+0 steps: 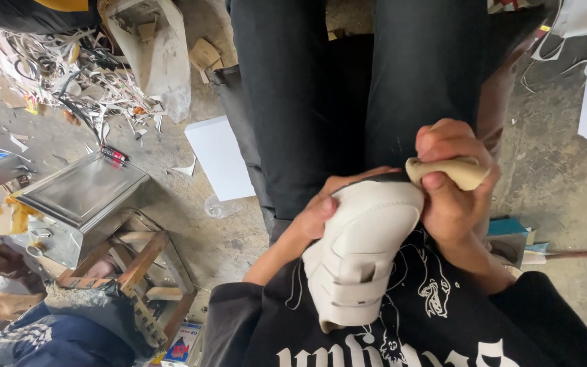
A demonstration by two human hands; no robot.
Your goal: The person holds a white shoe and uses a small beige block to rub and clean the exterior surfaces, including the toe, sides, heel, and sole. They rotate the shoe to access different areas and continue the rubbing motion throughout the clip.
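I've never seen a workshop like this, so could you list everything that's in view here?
Shoe: one, cream-white with straps, on the lap, toe pointing away.
Cloth pad: one, beige, pressed against the shoe's toe.
Metal box: one, grey, on the floor at left.
White sheet: one, white, on the floor beside the legs.
Scrap trimmings: many, whitish, heaped at upper left.
Wooden frame: one, brown, lower left.
Left hand: steadies the shoe's side.
Right hand: fingers pinch the cloth pad.

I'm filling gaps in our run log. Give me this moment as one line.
left hand: grips white shoe | right hand: presses beige block on shoe toe | shoe over lap
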